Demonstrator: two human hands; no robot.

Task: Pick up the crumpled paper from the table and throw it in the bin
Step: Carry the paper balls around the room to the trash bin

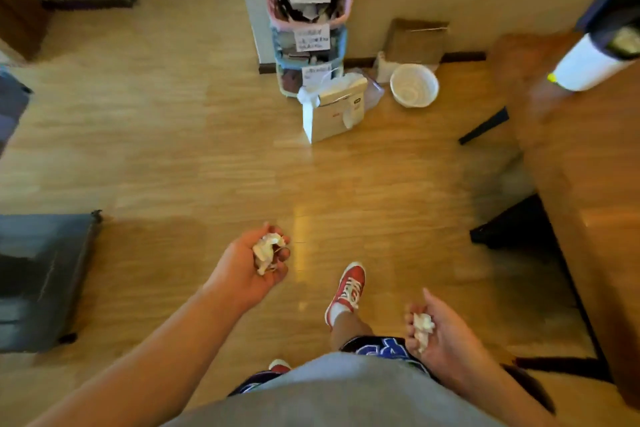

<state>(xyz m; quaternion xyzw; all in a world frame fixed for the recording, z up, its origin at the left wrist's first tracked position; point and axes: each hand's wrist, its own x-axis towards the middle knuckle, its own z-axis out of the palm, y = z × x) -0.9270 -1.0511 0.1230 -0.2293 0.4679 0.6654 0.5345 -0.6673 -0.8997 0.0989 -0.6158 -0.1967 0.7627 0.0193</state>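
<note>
My left hand (249,271) is palm up over the wooden floor, its fingers curled around a white crumpled paper (266,252). My right hand (440,333) is lower and to the right, near my hip, cupped around a second crumpled paper (423,324). A round white bin (414,84) stands on the floor far ahead, by the wall, with white paper inside it. The brown wooden table (581,191) runs along the right edge of the view.
A tall stack of labelled coloured baskets (311,21) stands by a white pillar ahead. A white paper bag (332,111) and a cardboard box (415,40) sit next to the bin. A dark case (41,274) lies at the left. My red shoe (349,288) steps forward.
</note>
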